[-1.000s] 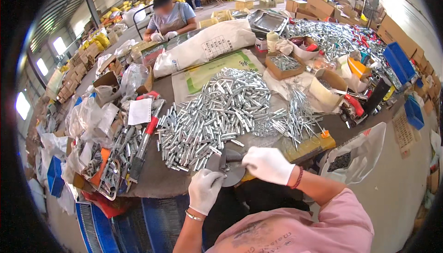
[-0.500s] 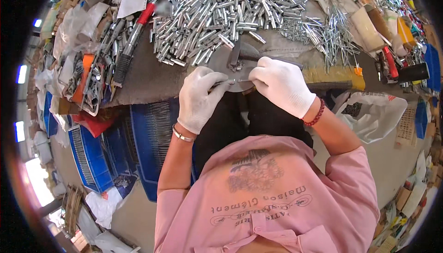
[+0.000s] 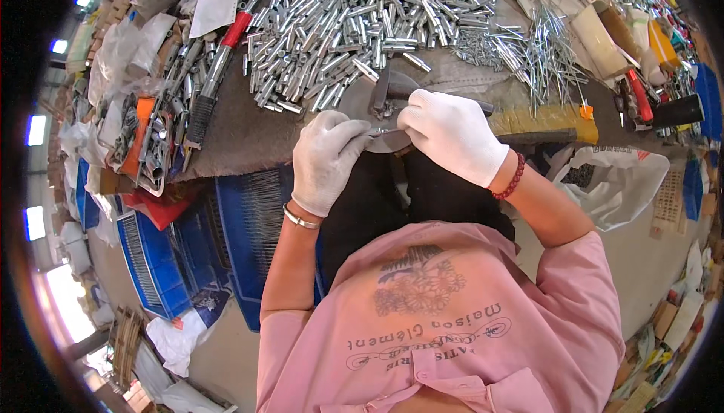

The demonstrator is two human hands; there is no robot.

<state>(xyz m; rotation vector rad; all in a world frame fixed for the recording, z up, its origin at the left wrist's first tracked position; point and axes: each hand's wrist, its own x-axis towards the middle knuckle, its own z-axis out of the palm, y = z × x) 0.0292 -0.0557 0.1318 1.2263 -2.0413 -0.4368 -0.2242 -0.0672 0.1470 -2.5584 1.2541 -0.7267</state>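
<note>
Both my hands wear white knitted gloves and meet over the table's near edge. My left hand point(image 3: 324, 158) is closed in a pinch on a small metal piece point(image 3: 379, 131), of which only a short silvery end shows. Close beside it, the fingers of my right hand point(image 3: 452, 138) are pinched together at the same spot; whatever they hold is hidden. Behind the hands lies a round grey metal plate point(image 3: 353, 101), with a dark metal fixture point(image 3: 383, 96) standing on it. A dark bar point(image 3: 486, 108) sticks out past my right hand.
A large pile of shiny metal tubes point(image 3: 377, 17) covers the far middle of the table. Thin metal rods point(image 3: 554, 55) lie to its right. Tools, including a red-and-black one point(image 3: 219, 66), crowd the left. Blue bins point(image 3: 256, 224) stand below; a white sack point(image 3: 615, 183) is at right.
My right hand has moved slightly left, narrowing the gap between my hands. The left hand keeps its pinch in nearly the same place.
</note>
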